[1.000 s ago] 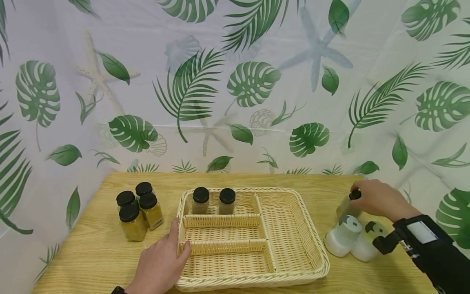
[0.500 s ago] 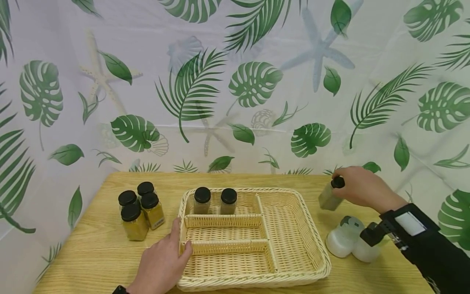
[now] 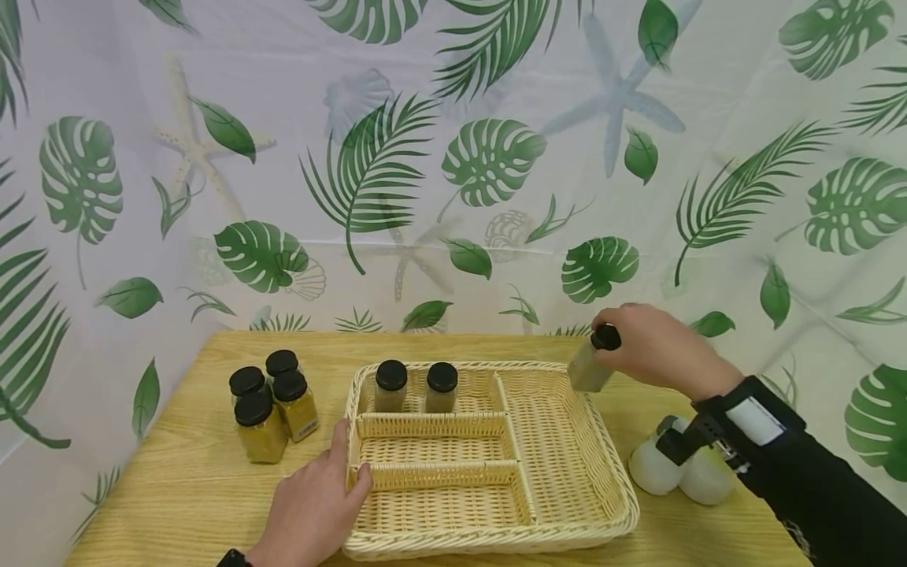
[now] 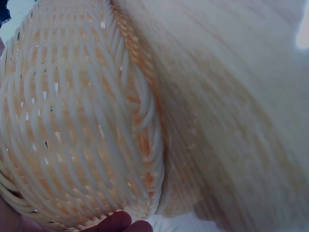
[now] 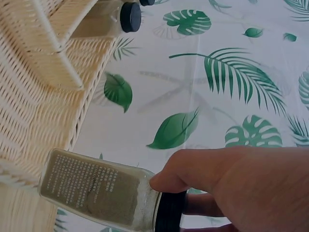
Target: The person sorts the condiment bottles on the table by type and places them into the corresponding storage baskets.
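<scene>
Black-capped glass jar (image 3: pixel 586 370), pinched about cap and neck by the right hand (image 3: pixel 659 346), hangs below and left of those fingers at the wicker basket's (image 3: pixel 489 542) far right corner, long axis tilted, base basketward; contact with the rim is unclear. Left hand (image 3: pixel 312 504) grips the opposite side.

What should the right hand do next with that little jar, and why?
Probably move the jar left, toward the basket's back left compartment. The right hand holds it near the basket's back right corner, and two similar black-lidded jars stand in that compartment, with some room to their right.
</scene>
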`<control>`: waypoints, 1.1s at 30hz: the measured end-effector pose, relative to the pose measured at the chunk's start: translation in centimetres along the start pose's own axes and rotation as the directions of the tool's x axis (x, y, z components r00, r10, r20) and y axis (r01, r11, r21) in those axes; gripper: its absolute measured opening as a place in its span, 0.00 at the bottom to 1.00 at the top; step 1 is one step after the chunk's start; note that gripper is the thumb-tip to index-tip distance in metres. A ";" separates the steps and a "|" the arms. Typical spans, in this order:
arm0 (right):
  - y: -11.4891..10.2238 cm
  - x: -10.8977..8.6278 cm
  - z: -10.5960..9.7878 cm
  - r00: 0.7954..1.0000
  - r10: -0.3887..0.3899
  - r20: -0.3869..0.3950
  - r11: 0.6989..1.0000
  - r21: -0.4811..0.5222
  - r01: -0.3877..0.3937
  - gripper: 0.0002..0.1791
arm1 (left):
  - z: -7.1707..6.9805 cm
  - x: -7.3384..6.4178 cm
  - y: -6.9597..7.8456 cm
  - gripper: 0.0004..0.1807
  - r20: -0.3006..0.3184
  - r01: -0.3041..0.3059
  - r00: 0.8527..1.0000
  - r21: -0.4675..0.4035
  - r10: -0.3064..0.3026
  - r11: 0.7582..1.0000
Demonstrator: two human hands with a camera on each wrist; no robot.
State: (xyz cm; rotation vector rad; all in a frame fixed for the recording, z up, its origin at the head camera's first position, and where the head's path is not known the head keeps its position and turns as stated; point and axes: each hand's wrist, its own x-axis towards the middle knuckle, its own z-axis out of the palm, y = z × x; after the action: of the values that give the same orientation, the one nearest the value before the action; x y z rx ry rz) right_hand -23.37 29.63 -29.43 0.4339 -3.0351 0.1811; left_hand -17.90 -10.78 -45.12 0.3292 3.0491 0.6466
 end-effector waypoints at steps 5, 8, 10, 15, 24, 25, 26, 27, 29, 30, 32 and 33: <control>-1.5 1.0 0.2 1.000 -0.020 -0.016 1.000 0.014 0.021 0.18 | -0.1 0.0 0.0 0.40 0.003 -0.003 1.000 -0.003 0.003 1.000; -2.4 1.5 0.3 0.999 -0.044 -0.030 0.999 0.021 0.044 0.18 | -0.1 0.0 0.0 0.40 0.000 -0.004 1.000 0.001 0.004 1.000; -3.1 1.8 0.4 0.998 -0.057 -0.031 0.998 0.029 0.058 0.18 | -0.1 0.0 0.1 0.39 0.000 -0.002 1.000 0.004 0.002 1.000; -4.9 2.7 0.6 0.995 -0.095 -0.032 0.994 0.052 0.097 0.17 | -0.1 0.0 0.1 0.39 0.007 0.003 1.000 0.006 -0.003 1.000; -7.4 4.0 1.7 0.983 -0.172 -0.061 0.981 0.082 0.176 0.18 | -0.1 0.0 0.3 0.40 0.026 0.010 1.000 0.000 -0.010 1.000; -7.6 4.2 1.8 0.982 -0.180 -0.057 0.980 0.082 0.184 0.17 | -0.2 0.0 0.3 0.40 0.027 0.012 1.000 -0.003 -0.012 1.000; -7.9 4.3 2.0 0.981 -0.188 -0.054 0.978 0.083 0.192 0.16 | -0.2 0.0 0.3 0.40 0.033 0.018 0.999 -0.009 -0.017 1.000; -8.1 4.5 2.1 0.979 -0.197 -0.050 0.976 0.084 0.201 0.15 | -0.2 0.0 0.3 0.40 0.038 0.022 0.999 -0.012 -0.022 1.000; -8.6 4.7 2.5 0.978 -0.207 -0.041 0.974 0.083 0.210 0.14 | -0.2 -0.1 0.3 0.40 0.034 0.022 0.999 -0.015 -0.021 1.000; -8.7 4.8 2.7 0.977 -0.210 -0.034 0.974 0.082 0.213 0.13 | -0.2 -0.1 0.3 0.40 0.035 0.022 0.999 -0.017 -0.021 1.000; -9.0 4.9 3.1 0.977 -0.214 -0.021 0.973 0.084 0.215 0.13 | -0.2 -0.2 0.3 0.40 0.032 0.018 0.999 -0.017 -0.018 1.000; -9.1 4.9 3.2 0.977 -0.213 -0.017 0.973 0.085 0.214 0.13 | -0.1 -0.2 0.3 0.40 0.026 0.012 1.000 -0.013 -0.012 1.000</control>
State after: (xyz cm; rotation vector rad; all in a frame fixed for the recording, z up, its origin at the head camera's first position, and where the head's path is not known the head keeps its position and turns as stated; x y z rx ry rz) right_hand -25.61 19.17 -31.24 0.7592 -2.9531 0.3008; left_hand -17.65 -10.55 -44.91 0.3166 3.0186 0.6568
